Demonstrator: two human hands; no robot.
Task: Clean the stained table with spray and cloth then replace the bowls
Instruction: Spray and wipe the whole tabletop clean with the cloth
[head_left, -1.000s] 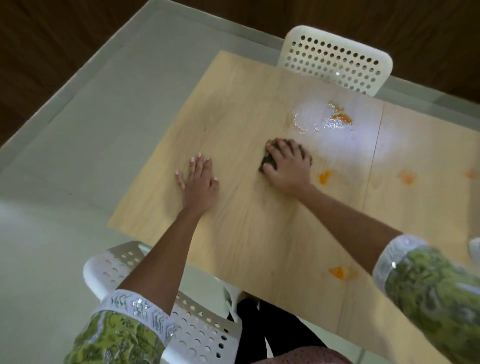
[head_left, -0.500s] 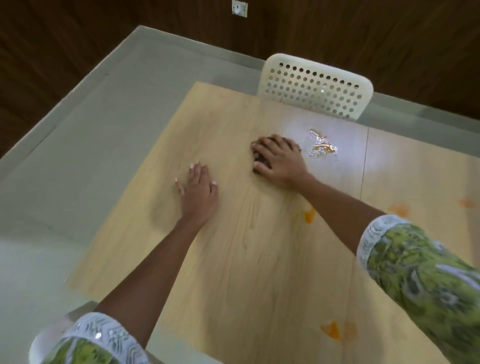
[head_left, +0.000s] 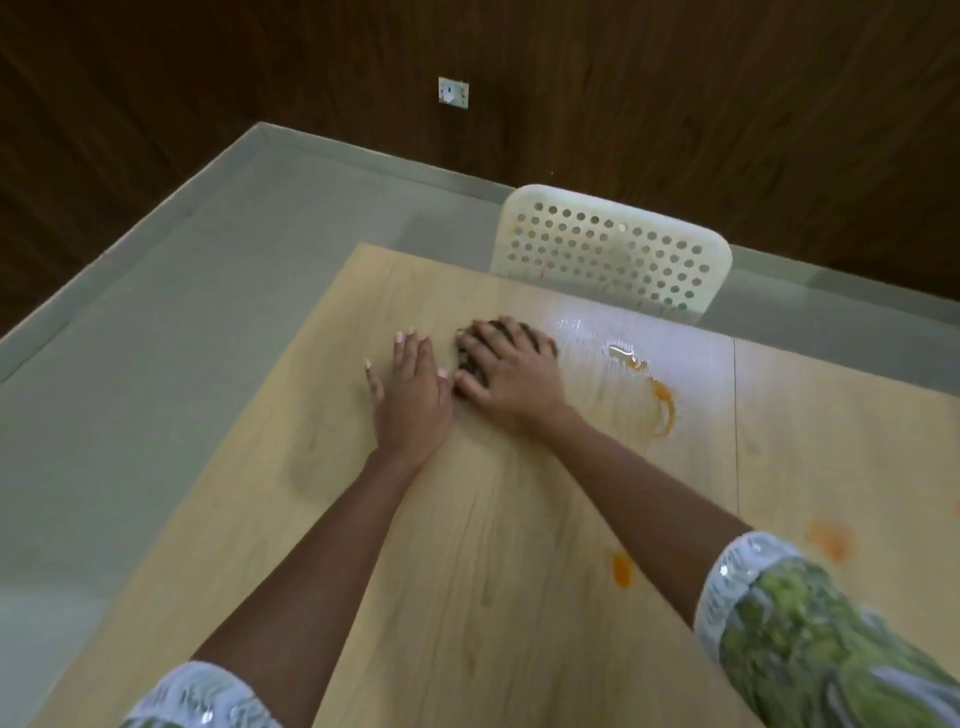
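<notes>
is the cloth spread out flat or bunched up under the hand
Bunched up. The dark cloth shows only as a small wad peeking past the fingers of the right hand, which presses it on the table.

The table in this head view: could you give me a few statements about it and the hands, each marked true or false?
1. The right hand presses a dark cloth onto the table. True.
2. The left hand holds a spray bottle. False: it lies flat, empty.
3. Orange stains remain on the wood. True.
4. Bowls sit on the table. False: none visible.
5. A white perforated chair stands at the far edge. True.
</notes>
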